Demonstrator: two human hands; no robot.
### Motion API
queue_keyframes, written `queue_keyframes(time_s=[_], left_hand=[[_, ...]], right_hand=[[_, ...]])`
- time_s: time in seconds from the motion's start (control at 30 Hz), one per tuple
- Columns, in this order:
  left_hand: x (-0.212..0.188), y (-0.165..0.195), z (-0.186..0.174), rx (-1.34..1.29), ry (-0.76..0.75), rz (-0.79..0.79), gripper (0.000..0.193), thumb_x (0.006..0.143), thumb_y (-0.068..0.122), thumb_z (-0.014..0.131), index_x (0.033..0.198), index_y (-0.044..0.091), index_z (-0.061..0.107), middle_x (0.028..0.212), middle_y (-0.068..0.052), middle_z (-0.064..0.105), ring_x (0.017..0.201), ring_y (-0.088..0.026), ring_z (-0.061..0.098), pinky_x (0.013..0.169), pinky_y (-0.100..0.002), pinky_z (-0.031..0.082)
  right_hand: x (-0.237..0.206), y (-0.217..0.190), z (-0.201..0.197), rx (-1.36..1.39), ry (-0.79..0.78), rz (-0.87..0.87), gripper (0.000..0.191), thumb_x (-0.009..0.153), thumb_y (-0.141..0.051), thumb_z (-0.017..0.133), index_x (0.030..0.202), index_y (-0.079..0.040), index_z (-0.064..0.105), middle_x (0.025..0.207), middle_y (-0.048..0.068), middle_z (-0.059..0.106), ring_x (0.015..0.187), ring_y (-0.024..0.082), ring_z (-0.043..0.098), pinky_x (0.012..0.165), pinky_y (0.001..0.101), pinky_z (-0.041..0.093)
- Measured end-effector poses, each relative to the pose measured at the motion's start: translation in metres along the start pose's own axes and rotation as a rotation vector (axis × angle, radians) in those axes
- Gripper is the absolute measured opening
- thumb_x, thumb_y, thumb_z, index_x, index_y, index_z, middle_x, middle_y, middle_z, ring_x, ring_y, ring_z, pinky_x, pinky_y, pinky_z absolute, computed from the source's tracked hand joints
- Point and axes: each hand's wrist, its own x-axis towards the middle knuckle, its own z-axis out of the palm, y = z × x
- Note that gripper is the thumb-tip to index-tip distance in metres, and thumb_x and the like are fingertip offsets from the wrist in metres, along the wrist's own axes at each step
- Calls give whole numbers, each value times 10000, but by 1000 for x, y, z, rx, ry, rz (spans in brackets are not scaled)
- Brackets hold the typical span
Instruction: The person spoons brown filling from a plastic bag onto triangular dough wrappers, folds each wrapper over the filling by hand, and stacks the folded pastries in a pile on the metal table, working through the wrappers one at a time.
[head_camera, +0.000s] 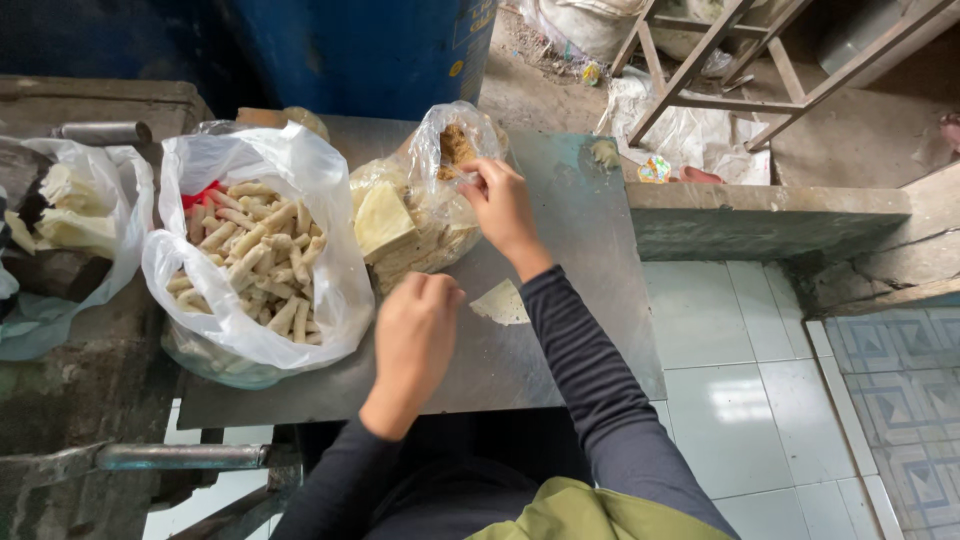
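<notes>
Right hand (503, 207) is reaching across to the clear bag (440, 190) of flat pale slabs, fingers pinched shut on the bag's open rim near the top. The bag is sitting at the back middle of the metal table (590, 250), leaning against the white bag to its left. One yellowish slab (383, 217) is pressing against the clear plastic on the near-left side; a browner piece (456, 148) is showing at the mouth, just beside the fingertips.

Left hand (412, 345) is hovering over the front middle of the table, fingers curled into a loose fist, knuckles up (cannot tell whether anything is inside it, since the palm is facing down). It is sitting near the white bag's right edge, not clearly touching it.

A white plastic bag (250, 260) full of short pale sticks is standing open at the left of the table, touching the clear bag. A thin pale slice (500, 303) is lying flat on the table between the two forearms, just right of the left hand. Both arms are wearing dark long sleeves.

Farther left, another bag (75, 230) with pale chunks is resting on a rough bench. A blue drum (360, 50) is standing behind the table. Tiled floor (730, 400) is showing to the right.
</notes>
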Motion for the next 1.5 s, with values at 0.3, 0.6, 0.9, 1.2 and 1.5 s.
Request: queue_keyframes(time_s=[0.3, 0.6, 0.9, 1.2, 1.5], left_hand=[[-22, -31, 110, 65, -259, -71, 259, 801, 221, 782, 888, 48, 610, 919, -158, 631, 874, -362, 656, 717, -471, 542], [-12, -23, 88, -509, -254, -333, 187, 850, 83, 721, 982, -1, 618, 834, -140, 735, 766, -287, 747, 694, -372, 574], [-17, -20, 63, -444, -303, -372, 243, 827, 84, 736, 1046, 2, 669, 836, -126, 764, 749, -251, 752, 672, -358, 571], [-17, -11, 66, -367, -235, -350, 180, 856, 72, 709, 1023, 8, 685, 865, -129, 754, 771, -248, 755, 683, -354, 577], [-24, -5, 68, -457, -165, -285, 156, 887, 30, 694, 1034, -1, 653, 872, -117, 725, 737, -212, 731, 672, -328, 575]], right_hand=[[40, 6, 17, 16, 199, -10, 186, 998, -178, 656, 987, -12, 740, 800, 116, 715, 679, 171, 697, 625, 319, 534], [30, 29, -5, 505, 330, 367, 324, 1058, -266, 584, 940, -4, 734, 713, -1, 660, 553, 48, 562, 506, 218, 457], [-93, 39, -77, 808, 229, 546, 276, 1085, -230, 549, 1014, 2, 683, 781, 1, 606, 620, 72, 537, 539, 223, 411], [-201, 34, -73, 594, 149, 582, 267, 1084, -217, 550, 1077, -12, 721, 840, 9, 654, 709, 71, 575, 660, 211, 482], [-216, 5, -90, 221, -20, 41, 231, 942, 93, 636, 1100, -49, 727, 999, 43, 690, 835, 112, 671, 797, 240, 573]])
